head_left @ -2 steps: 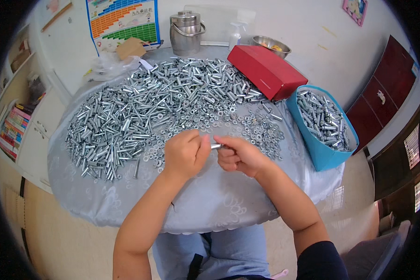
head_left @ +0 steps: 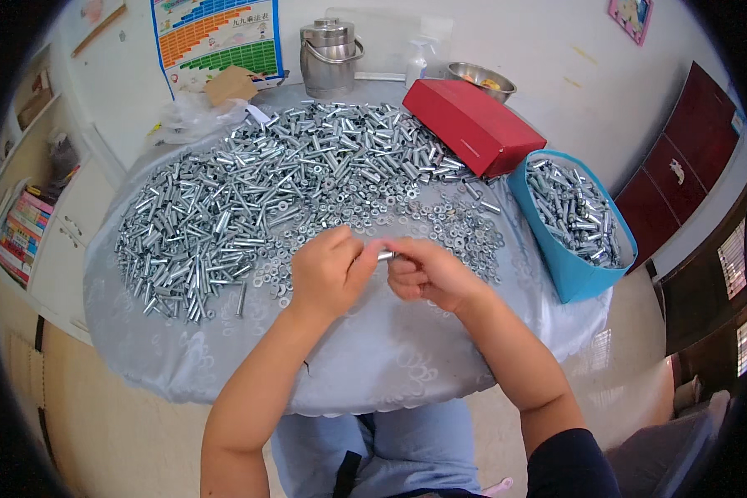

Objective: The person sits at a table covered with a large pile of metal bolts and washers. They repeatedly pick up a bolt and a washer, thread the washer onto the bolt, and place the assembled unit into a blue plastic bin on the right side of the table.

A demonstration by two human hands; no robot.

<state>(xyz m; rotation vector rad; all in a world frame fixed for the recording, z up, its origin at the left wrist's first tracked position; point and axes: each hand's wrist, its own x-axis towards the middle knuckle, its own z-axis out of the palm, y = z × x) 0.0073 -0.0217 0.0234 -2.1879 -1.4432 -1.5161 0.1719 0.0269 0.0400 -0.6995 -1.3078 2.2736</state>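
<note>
1. Grip. The left hand (head_left: 328,274) and the right hand (head_left: 427,274) meet above the near part of the table, both closed on one short metal bolt (head_left: 385,256), of which only a bright stub shows between the fingertips. Whether a washer or nut is already on it cannot be told.
2. Doing the step well (judgement). One hand should steady the bolt while the other's fingertips work at its exposed end; keeping the axis level and the hold close to the end should prevent a small part from slipping off into the loose stock below.
3. Immediate surroundings. Just beyond the hands lies a scatter of washers (head_left: 440,224), within easy reach of either hand.
4. Bulk stock. A broad heap of bolts and sleeves (head_left: 249,199) covers the far and left part of the table.
5. Support. All rests on a round table under a pale grey patterned cloth (head_left: 373,365), bare on the near side.
6. Containers. At the right a blue tub (head_left: 568,278) holds more metal parts; behind it lies a red box (head_left: 473,124).
7. Far edge. A steel lidded pot (head_left: 330,54) and a metal bowl (head_left: 481,79) stand by the wall.
</note>
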